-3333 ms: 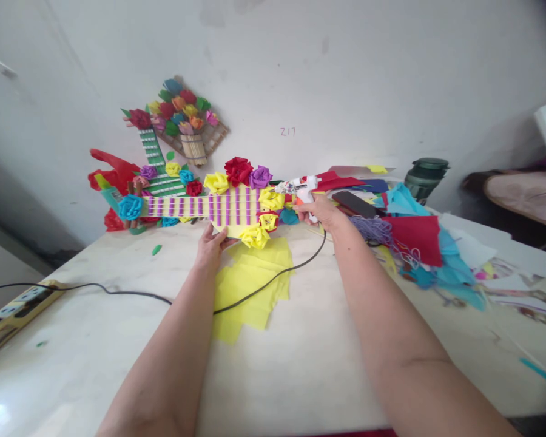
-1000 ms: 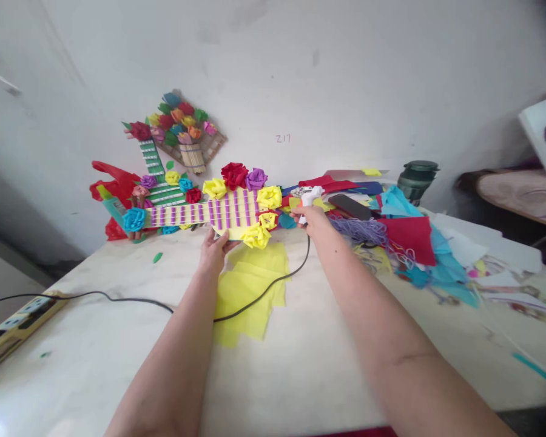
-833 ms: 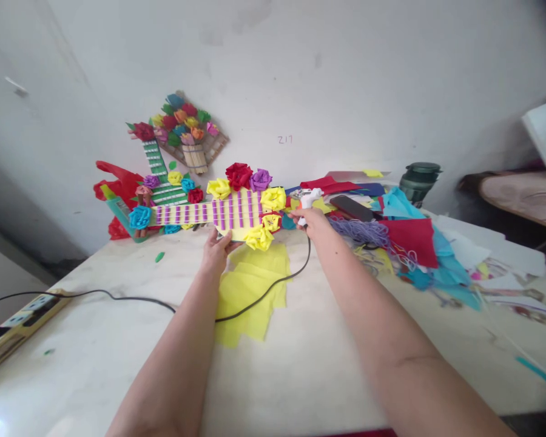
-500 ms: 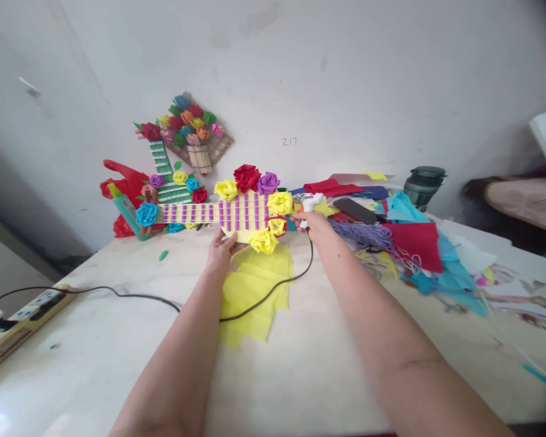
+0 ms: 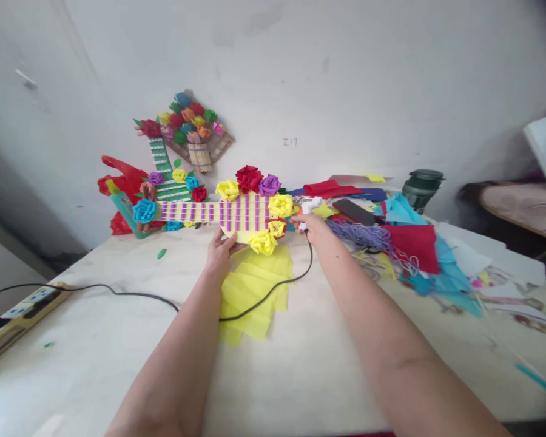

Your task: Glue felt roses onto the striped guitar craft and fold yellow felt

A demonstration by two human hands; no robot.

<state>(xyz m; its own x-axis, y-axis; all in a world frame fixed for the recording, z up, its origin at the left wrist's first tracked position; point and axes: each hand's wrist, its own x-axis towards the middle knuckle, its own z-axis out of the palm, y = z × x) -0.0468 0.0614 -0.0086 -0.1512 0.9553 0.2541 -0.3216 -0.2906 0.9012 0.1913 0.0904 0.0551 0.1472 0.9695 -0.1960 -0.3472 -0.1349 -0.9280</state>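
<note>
A yellow guitar-shaped craft (image 5: 239,217) with purple bars and paper flowers is held up at the table's far side. My left hand (image 5: 221,249) grips its lower edge, thumb in front. My right hand (image 5: 312,227) is closed around a white glue gun (image 5: 310,205) with an orange trigger, at the craft's right end. Its black cord (image 5: 273,290) hangs from the hand and runs left over yellow sheets (image 5: 255,291). Near my right fingers is a red-edged yellow flower (image 5: 276,228); whether they touch it I cannot tell. A blue flower (image 5: 144,211) sits on the craft's left end.
Behind the craft stand a green flowered piece (image 5: 164,164) and a stick basket of paper flowers (image 5: 199,156). To the left are a red plastic bag (image 5: 125,176) and a power strip (image 5: 25,315). Purple string (image 5: 359,233), a phone (image 5: 355,212) and a dark green bottle (image 5: 422,188) lie right.
The view has shifted slightly. Both hands keep their holds on the craft and the glue gun, with hardly any movement.
</note>
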